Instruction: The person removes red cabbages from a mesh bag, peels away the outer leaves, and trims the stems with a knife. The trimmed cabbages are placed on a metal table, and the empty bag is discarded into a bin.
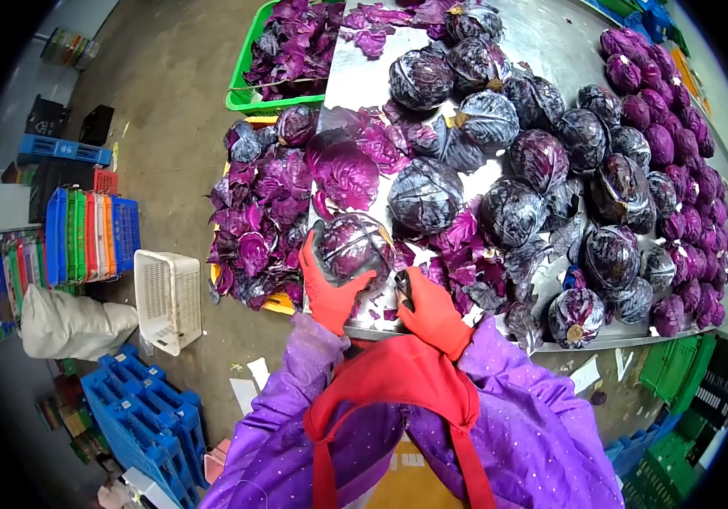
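A red cabbage rests at the near edge of the metal table. My left hand, in a red glove with dark fingers, is wrapped round the cabbage's left and near side. Close to its right side is my right hand, also gloved in red, with its fingers closed round a small dark tool, mostly hidden. Loose purple leaves lie just beyond the held cabbage. A darker whole cabbage sits to its right and farther back.
Many dark cabbages cover the table's middle; peeled purple ones are piled at the right. Leaves fill a green crate and a yellow crate at the left. A white basket and blue pallets stand on the floor.
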Demonstrator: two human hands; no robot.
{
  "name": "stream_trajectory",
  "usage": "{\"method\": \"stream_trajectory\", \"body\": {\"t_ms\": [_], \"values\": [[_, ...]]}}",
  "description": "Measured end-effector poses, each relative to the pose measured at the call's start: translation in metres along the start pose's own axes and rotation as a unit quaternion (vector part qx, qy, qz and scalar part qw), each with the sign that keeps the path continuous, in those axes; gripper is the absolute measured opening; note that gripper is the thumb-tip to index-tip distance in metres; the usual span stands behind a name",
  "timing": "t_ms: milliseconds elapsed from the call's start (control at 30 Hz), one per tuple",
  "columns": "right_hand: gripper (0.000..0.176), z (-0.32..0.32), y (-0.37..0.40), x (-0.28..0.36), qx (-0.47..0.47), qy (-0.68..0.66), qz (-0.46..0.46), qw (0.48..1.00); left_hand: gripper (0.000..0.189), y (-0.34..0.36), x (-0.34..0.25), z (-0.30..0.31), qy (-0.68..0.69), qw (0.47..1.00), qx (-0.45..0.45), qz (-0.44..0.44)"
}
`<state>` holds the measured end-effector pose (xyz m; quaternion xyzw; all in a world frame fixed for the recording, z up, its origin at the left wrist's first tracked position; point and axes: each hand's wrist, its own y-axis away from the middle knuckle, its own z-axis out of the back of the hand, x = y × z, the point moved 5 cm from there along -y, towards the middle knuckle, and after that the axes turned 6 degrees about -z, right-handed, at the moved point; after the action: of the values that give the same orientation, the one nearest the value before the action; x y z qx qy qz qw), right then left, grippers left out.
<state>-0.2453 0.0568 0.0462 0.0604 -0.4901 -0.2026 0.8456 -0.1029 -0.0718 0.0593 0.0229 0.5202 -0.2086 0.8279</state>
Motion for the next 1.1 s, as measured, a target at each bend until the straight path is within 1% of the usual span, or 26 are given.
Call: {"method": "stream_trajectory", "body": {"t_ms": [133, 167, 267, 300, 400, 433, 467, 533, 567, 600, 667, 700, 733, 800, 833, 867, 933, 967, 1000, 1067, 1100], "values": [[0.04, 0.003, -0.012, 0.005, -0.021, 0.069, -0.032, 0.997, 0.103, -0.012, -0.008, -0.007, -0.023, 0.999, 0.006, 0.021], [0.039, 0.002, -0.015, 0.003, -0.011, 0.062, -0.051, 0.997, 0.101, -0.014, -0.013, -0.007, -0.021, 0.999, 0.015, 0.039], [0.038, 0.0, -0.025, 0.001, 0.023, 0.08, -0.112, 0.99, 0.1, -0.015, -0.009, -0.008, -0.024, 1.0, 0.006, 0.02], [0.039, -0.001, -0.031, -0.002, 0.02, 0.085, -0.104, 0.991, 0.101, -0.017, -0.015, -0.008, -0.029, 0.999, 0.015, 0.028], [0.041, -0.02, -0.06, -0.031, 0.044, 0.183, -0.135, 0.973, 0.103, -0.018, -0.019, -0.009, -0.05, 0.998, 0.027, 0.003], [0.044, -0.021, -0.065, -0.03, 0.033, 0.218, -0.125, 0.967, 0.104, -0.015, -0.014, -0.009, -0.028, 1.0, 0.007, -0.001], [0.045, -0.022, -0.067, -0.031, 0.042, 0.21, -0.124, 0.969, 0.104, -0.016, -0.011, -0.008, -0.001, 1.0, 0.005, 0.017], [0.047, -0.016, -0.069, -0.036, 0.068, 0.147, -0.105, 0.981, 0.105, -0.013, -0.008, -0.002, -0.025, 0.999, 0.025, 0.005], [0.045, -0.011, -0.073, -0.047, 0.057, 0.048, -0.086, 0.994, 0.106, -0.006, 0.014, 0.003, 0.064, 0.997, 0.035, -0.01], [0.04, 0.0, -0.076, -0.045, 0.053, -0.004, -0.062, 0.997, 0.107, 0.0, 0.026, 0.008, 0.238, 0.97, 0.038, 0.021], [0.037, 0.022, -0.086, -0.028, 0.134, -0.009, -0.099, 0.986, 0.109, 0.016, 0.051, 0.034, 0.238, 0.97, 0.049, 0.004], [0.036, 0.02, -0.098, -0.037, 0.122, -0.001, -0.085, 0.989, 0.111, 0.02, 0.055, 0.047, 0.208, 0.976, 0.061, 0.02], [0.035, 0.018, -0.111, -0.039, 0.109, 0.008, -0.072, 0.991, 0.111, 0.022, 0.062, 0.057, 0.189, 0.98, 0.049, 0.032], [0.034, 0.023, -0.138, -0.033, 0.047, -0.051, -0.051, 0.996, 0.105, 0.026, 0.066, 0.061, 0.237, 0.97, 0.006, 0.056], [0.034, 0.024, -0.151, -0.031, 0.035, -0.138, -0.066, 0.988, 0.1, 0.029, 0.057, 0.051, 0.333, 0.931, -0.065, 0.134], [0.03, 0.035, -0.152, -0.006, 0.033, -0.133, -0.069, 0.988, 0.097, 0.023, 0.049, 0.047, 0.295, 0.935, -0.102, 0.166], [0.027, 0.041, -0.133, 0.031, 0.101, -0.189, -0.099, 0.972, 0.096, 0.024, 0.062, 0.046, 0.284, 0.939, -0.101, 0.164], [0.026, 0.044, -0.115, 0.05, 0.124, -0.18, -0.055, 0.974, 0.094, 0.029, 0.078, 0.045, 0.212, 0.967, -0.089, 0.105], [0.026, 0.028, -0.106, 0.036, 0.215, -0.187, -0.101, 0.953, 0.094, 0.029, 0.071, 0.041, 0.242, 0.963, -0.081, 0.09], [0.035, 0.016, -0.081, 0.047, 0.195, -0.19, 0.03, 0.962, 0.097, 0.032, 0.055, 0.029, 0.329, 0.931, -0.1, 0.126], [0.041, 0.014, -0.072, 0.048, 0.16, -0.163, 0.044, 0.973, 0.099, 0.034, 0.048, 0.023, 0.355, 0.921, -0.107, 0.12]]}}
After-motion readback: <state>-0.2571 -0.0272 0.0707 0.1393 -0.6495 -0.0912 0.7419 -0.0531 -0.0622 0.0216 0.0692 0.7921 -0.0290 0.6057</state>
